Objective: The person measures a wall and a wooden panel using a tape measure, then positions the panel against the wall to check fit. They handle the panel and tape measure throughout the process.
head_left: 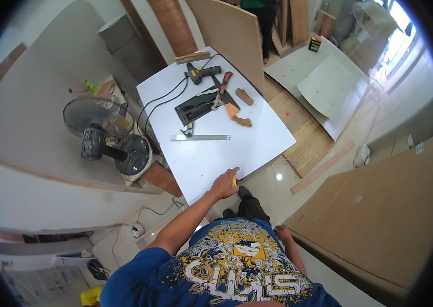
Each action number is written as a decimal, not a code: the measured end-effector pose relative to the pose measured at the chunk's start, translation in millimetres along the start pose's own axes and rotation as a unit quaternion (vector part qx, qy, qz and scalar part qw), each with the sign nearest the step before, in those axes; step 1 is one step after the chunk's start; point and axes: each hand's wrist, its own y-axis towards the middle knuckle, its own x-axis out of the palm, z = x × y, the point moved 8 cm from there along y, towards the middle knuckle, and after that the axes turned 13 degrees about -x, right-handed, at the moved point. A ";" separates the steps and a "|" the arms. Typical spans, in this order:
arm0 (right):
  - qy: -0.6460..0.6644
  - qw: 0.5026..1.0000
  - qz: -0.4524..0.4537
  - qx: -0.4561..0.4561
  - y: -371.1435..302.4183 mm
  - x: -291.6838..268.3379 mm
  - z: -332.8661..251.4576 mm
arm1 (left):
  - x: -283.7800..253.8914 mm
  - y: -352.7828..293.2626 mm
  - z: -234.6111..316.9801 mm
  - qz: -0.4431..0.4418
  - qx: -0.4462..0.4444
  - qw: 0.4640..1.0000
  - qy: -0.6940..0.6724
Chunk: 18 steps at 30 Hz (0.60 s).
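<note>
My left hand rests at the near edge of the white tabletop, its fingers closed round a small yellow object whose kind is mostly hidden. My right hand hangs low by my side, away from the table; its fingers are too hidden to read. Beyond my left hand lie a steel ruler and a hammer. Farther back are a handsaw with a wooden handle, a brown block, a red-handled tool, a black flat tool and a corded drill.
A dusty standing fan is left of the table. A tall wooden panel stands behind it. Large brown cardboard fills the right side. White sheets lie at the far right. A person's dark-clothed leg shows at the back.
</note>
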 end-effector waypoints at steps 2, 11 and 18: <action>0.041 0.993 -0.016 0.109 -40.1 -5.2 15.5 | 11.7 4.0 -8.2 0.013 0.022 0.996 -0.091; -0.241 0.970 -0.042 0.013 -29.4 -54.8 -66.8 | 1.2 -0.6 -83.7 -0.080 -0.122 0.804 -0.576; 0.015 0.987 0.153 0.037 -41.8 -56.4 -81.3 | -3.1 5.2 -57.9 -0.110 -0.169 0.831 -0.519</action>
